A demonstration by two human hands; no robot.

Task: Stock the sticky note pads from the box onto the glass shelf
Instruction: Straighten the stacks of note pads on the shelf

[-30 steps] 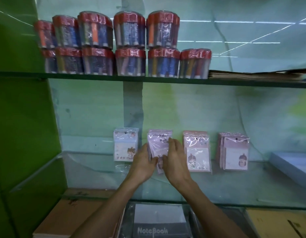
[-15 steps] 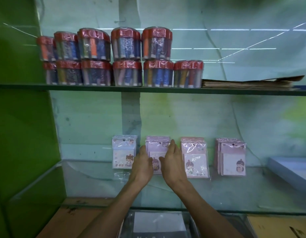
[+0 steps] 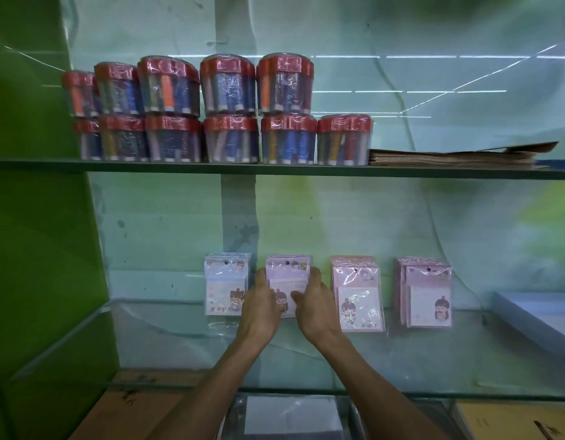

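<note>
Head view: four stacks of sticky note pads are seen standing on the glass shelf, leaned back against the wall behind. The second stack from the left is held between both hands. It is set upright, its long axis vertical, its printed face turned toward the camera and the hang hole at the top edge. The cartoon figure on its front is partly covered by the fingers.

The left hand is placed against the stack's left edge, back of the hand toward the camera, fingers extended upward along the side and lightly curled round it. The right hand is placed at the right edge, its thumb laid across the front of the pack and its fingers bent round the right side. Both forearms are stretched forward and upward from the bottom of the frame, converging on the stack.

The leftmost stack stands just beside the left hand. The third stack stands just beside the right hand, and the fourth stack is set apart further right. All are upright in clear wrappers.

On the upper shelf, red-lidded tubs of pens are stacked in two rows, with flat cardboard lying beside them.
</note>
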